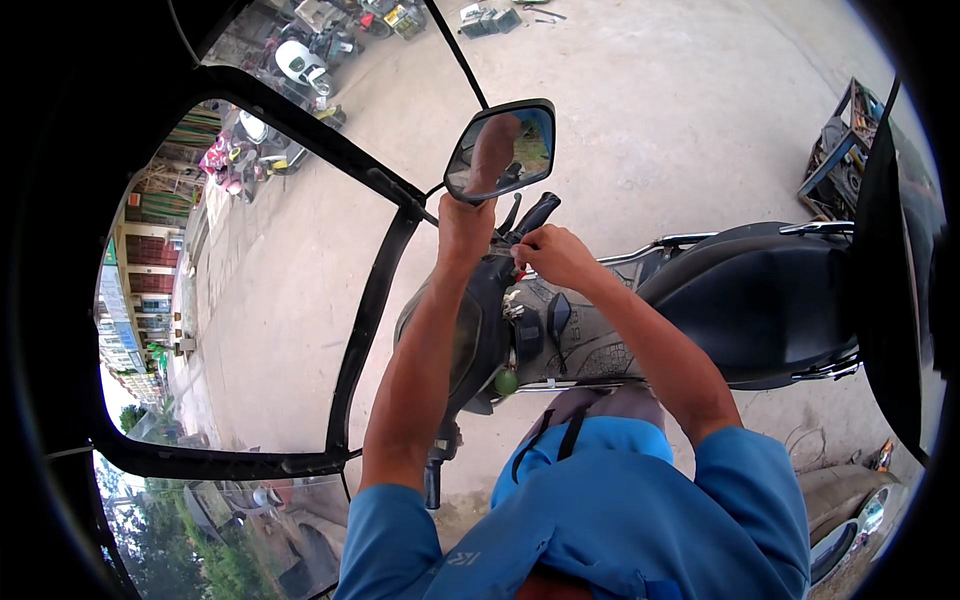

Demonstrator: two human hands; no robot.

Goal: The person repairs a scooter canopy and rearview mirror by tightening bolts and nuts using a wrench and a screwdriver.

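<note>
A dark-framed rear-view mirror (500, 150) is tilted above the scooter's handlebar, with an arm and some greenery reflected in its glass. My left hand (466, 232) grips it from below and behind; the mirror hides most of the fingers. Close by, my right hand (556, 256) is closed in a pinch beside the black handlebar grip (537, 213). A bit of red shows under its fingertips, but what they hold is too small to make out. On the scooter's dusty footboard lies a second mirror (559, 316), loose, its stem pointing towards me.
Behind the right arm stretches the black seat (755, 300). A black canopy frame (372, 330) with clear panels surrounds the front and left. At the far right stands a metal rack (845, 150) of parts. Parked scooters (300, 65) fill the far left. A round green object (506, 381) hangs near the footboard.
</note>
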